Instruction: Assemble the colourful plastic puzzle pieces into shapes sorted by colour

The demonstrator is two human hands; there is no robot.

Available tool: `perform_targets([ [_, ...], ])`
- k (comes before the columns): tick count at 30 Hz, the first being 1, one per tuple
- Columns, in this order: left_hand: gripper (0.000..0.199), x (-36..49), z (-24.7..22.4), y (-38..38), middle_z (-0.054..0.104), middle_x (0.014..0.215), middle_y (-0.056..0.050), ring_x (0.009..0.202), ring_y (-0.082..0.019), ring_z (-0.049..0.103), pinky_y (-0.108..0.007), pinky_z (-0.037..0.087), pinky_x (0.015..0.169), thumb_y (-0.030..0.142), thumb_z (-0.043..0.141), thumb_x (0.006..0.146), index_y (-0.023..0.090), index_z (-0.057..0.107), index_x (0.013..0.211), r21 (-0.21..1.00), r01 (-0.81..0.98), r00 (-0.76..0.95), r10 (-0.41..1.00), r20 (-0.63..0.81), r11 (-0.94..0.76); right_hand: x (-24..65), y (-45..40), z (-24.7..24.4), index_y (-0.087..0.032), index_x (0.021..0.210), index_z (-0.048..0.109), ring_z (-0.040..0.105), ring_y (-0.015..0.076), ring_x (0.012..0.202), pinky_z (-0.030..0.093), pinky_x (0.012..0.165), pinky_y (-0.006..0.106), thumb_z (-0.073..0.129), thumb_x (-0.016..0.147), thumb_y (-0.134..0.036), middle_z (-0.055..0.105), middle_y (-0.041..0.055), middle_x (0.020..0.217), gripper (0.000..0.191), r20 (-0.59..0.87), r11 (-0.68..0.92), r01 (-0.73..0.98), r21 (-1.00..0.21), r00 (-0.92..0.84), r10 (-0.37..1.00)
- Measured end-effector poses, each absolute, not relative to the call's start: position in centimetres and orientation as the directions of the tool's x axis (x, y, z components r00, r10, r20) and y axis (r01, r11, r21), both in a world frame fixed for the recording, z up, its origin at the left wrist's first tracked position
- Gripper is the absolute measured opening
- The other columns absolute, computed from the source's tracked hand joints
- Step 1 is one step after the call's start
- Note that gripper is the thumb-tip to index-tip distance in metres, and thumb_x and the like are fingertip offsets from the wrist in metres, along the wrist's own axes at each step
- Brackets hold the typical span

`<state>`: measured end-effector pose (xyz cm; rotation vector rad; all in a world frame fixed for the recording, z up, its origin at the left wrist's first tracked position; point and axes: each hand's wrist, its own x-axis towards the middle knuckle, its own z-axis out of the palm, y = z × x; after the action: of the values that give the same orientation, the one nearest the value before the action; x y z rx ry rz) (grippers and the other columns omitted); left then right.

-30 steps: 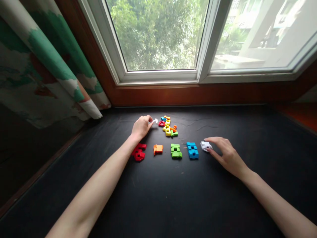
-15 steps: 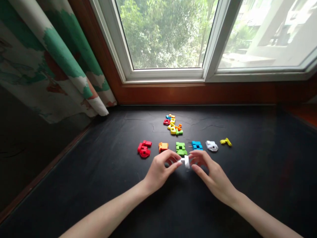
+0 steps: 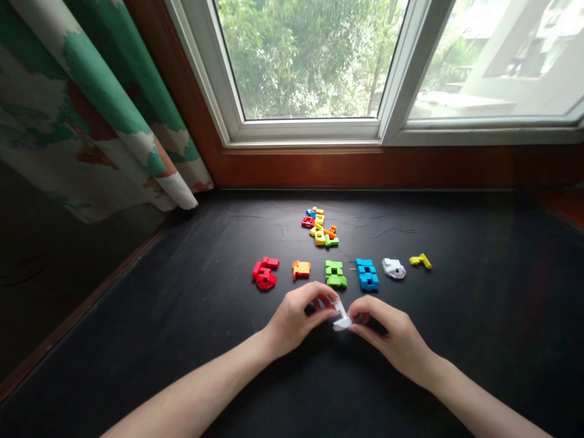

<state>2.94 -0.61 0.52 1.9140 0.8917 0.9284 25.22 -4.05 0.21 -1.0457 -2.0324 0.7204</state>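
Observation:
Between both hands is a small white plastic piece (image 3: 342,321), angular in shape, held above the black surface. My left hand (image 3: 305,313) pinches its upper left part. Fingers of my right hand (image 3: 385,328) are closed on its right end. Just beyond the hands lies a row of toy pieces: a red one (image 3: 265,274), an orange one (image 3: 302,270), a green one (image 3: 336,274), a blue one (image 3: 367,275), another white one (image 3: 393,269) and a small yellow one (image 3: 420,261).
Farther back, a small cluster of red, yellow, orange, blue and green pieces (image 3: 320,236) lies on the black table (image 3: 228,243). A patterned curtain (image 3: 137,134) hangs at the left. A window frame (image 3: 305,134) stands behind the table.
My right hand has closed on the white piece, after being apart from it. The piece has turned and come slightly nearer to me. The view has shifted a little.

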Motion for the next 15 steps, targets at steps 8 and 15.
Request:
perform_targets([
  [8,0.012,2.94,1.16,-0.52,0.072,0.097,-0.005,0.083,-0.017,0.066,-0.028,0.054,0.075,0.024,0.065,0.091,0.017,0.066,0.1,0.884,0.258,0.479,0.847,0.232,-0.389,25.33,-3.76,0.93,-0.022,0.092,0.062,0.064,0.0157,0.068,0.055,0.059,0.024,0.057,0.097,-0.031,0.069,0.0024,0.08,0.011,0.415,0.546,0.468,-0.695,-0.36,0.836],
  [15,0.027,2.94,0.58,-0.53,0.068,0.096,-0.006,0.087,-0.019,0.065,-0.028,0.052,0.072,0.035,0.075,0.083,0.018,0.061,0.099,0.837,0.302,0.518,0.815,0.258,-0.457,25.1,-3.86,1.06,-0.021,0.088,0.064,0.064,0.0157,0.063,0.055,0.057,0.025,0.06,0.094,-0.032,0.069,0.002,0.075,0.013,0.422,0.525,0.49,-0.696,-0.313,0.851],
])
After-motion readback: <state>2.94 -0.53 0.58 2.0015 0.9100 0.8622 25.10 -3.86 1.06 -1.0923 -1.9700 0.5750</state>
